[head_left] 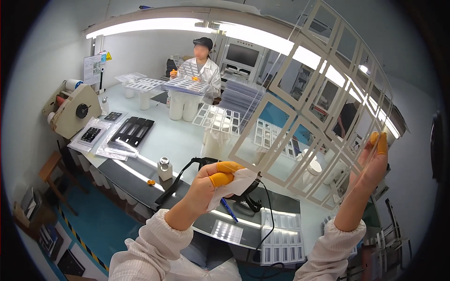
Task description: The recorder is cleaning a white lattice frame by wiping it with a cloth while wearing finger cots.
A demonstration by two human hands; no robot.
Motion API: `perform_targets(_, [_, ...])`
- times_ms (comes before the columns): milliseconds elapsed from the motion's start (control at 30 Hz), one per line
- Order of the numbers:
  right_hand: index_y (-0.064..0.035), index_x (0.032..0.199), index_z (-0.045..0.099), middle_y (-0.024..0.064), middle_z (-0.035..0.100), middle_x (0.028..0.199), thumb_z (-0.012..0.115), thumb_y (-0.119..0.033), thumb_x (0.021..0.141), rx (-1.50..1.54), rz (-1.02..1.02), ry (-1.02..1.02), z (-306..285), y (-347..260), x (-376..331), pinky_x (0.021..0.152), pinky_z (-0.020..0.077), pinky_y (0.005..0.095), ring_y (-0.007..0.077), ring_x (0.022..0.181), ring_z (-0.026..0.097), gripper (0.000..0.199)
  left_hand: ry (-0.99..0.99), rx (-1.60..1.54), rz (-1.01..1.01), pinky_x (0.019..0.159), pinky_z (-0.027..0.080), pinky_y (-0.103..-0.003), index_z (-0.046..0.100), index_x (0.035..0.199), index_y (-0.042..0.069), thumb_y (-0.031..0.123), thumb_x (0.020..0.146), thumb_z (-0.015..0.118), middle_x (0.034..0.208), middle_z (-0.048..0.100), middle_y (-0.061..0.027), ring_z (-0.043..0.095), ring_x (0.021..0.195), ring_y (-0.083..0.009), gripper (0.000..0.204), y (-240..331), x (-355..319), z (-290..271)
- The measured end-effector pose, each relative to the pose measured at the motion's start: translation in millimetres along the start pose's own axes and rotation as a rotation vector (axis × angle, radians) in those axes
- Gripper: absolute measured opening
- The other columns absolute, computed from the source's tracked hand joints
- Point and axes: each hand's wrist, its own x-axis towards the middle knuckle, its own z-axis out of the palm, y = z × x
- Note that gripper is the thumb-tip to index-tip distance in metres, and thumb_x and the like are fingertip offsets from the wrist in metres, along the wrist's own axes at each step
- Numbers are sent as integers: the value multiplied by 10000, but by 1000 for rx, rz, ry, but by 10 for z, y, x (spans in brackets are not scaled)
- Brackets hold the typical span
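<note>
Sheet [305, 112] of clear material with pale rectangular frames is leaning above the tabletop [157, 140], extending leftward and upward from the right hand's fingers [382, 144], which are pinching its right edge. Its long axis is slanting up and rightward from near the left hand's fingers [222, 179]; these are gripping a white cloth [240, 182] just beside its lower-left end, cloth-to-sheet contact remaining unclear. The right hand is sitting nearer, touching it.

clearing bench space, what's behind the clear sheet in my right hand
Through the clear sheet, a white-framed panel and white cylinder show; anything directly behind its pale borders is hidden.
</note>
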Motion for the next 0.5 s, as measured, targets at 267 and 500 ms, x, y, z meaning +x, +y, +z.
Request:
perform_targets(267, [21,964,563,71,521,898,558,-155,873,3,18,-124,-317,37,23,825,409,235,127,859,496,198,-74,35,102,686,493,-215,548,1112,-35,31,819,467,948,606,-117,603,794,-148,311,163,1,3])
perform_targets(500, [-26,942,549,43,521,826,516,-157,897,-56,-41,-141,-392,26,-216,772,382,265,114,757,463,142,-2,458,284,728,466,-191,546,1105,-50,180,844,599,943,614,-79,589,817,-105,352,390,45,217])
